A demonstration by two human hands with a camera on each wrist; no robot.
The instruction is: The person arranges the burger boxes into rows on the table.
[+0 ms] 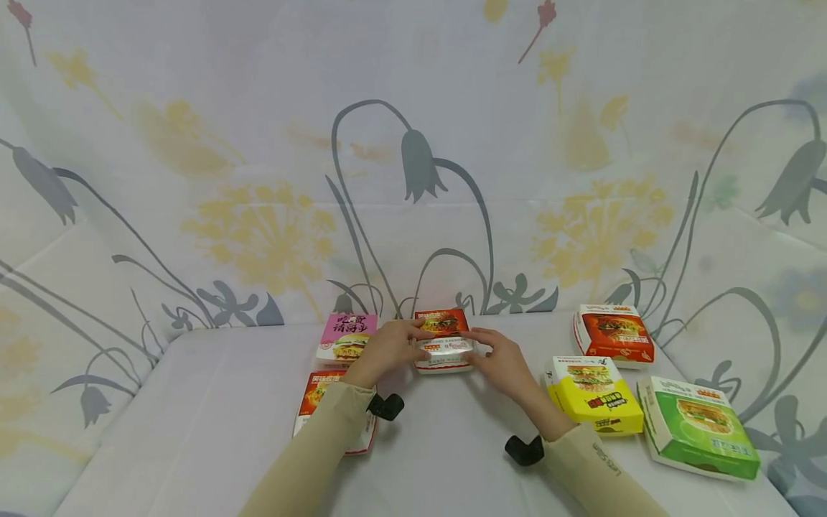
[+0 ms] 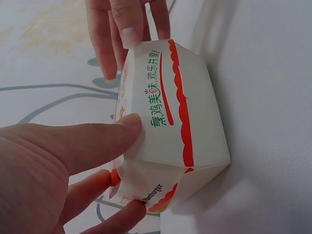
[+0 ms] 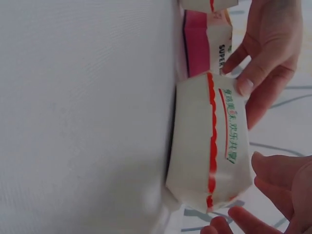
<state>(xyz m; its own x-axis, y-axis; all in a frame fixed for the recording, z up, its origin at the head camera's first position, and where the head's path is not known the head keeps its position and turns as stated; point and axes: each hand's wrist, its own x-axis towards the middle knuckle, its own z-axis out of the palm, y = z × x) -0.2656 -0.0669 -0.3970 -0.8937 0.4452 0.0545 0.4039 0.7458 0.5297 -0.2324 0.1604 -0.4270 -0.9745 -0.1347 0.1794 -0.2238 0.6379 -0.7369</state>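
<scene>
A white and red hamburger box [image 1: 442,359] stands at the back middle of the table, its lid showing a burger picture. My left hand [image 1: 390,350] holds it at its left end; in the left wrist view the thumb [image 2: 127,127] lies on the front edge and other fingers are against the end wall. At the opposite end is my right hand [image 1: 499,362], fingers spread and relaxed. In the right wrist view its thumb [image 3: 265,165] is by the box's corner; whether it touches, I cannot tell. The box's far side is hidden.
To the left lie a pink burger box [image 1: 349,337] and another red-and-white box [image 1: 314,391], partly behind my left sleeve. On the right are a red box [image 1: 614,336], a yellow box [image 1: 594,395] and a green box [image 1: 701,427]. A flower-printed cloth [image 1: 413,237] rises behind the table.
</scene>
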